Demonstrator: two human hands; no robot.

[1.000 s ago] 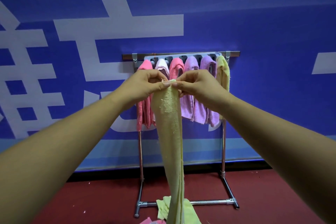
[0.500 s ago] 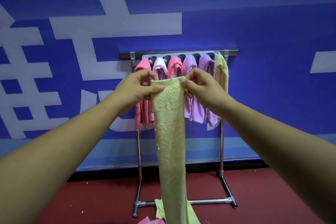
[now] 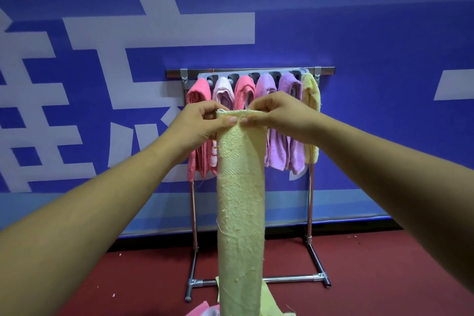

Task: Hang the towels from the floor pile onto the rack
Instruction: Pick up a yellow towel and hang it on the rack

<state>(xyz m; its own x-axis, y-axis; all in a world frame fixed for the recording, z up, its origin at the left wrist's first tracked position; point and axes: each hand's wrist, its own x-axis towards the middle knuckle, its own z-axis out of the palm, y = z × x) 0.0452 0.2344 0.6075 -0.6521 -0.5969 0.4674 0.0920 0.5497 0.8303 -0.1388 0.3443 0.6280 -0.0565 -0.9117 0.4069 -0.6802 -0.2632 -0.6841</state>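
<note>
- White strokes of very large characters (image 3: pixel 159 31) ran across the blue wall (image 3: pixel 372 41) behind the rack (image 3: pixel 174 73); the view cut them off, so they could not be read as words.
- A small printed patch (image 3: pixel 214 154) showed on one towel hanging on the rack, too small to make out.
- A paler blue band (image 3: pixel 346 202) ran along the foot of the wall behind the rack's poles, and the rack stood on a dark red floor (image 3: pixel 384 277).
- A grey strip of hooks (image 3: pixel 246 75) sat along the rack's top bar.
- Six towels hung side by side from the strip: pink (image 3: pixel 198 95), pale pink (image 3: pixel 224 90), coral (image 3: pixel 243 90), lilac (image 3: pixel 265 86), purple (image 3: pixel 289 87) and, at the rack's right end, yellow (image 3: pixel 311 92).
- The left hand (image 3: pixel 202 123) pinched the top edge of a long yellow towel (image 3: pixel 241 200) between thumb and curled fingers, in front of the rack's pink towels.
- The right hand (image 3: pixel 279 115) pinched the same edge just beside it, thumb tips nearly meeting, in front of the lilac and purple towels.
- The long yellow towel hung straight down from both hands, before the middle of the rack and clear of its bar, its lower end out of view.
- The floor pile (image 3: pixel 205 310) lay in front of the rack's base bar (image 3: pixel 287 278), showing pink and yellow cloth on either side of the held towel.
</note>
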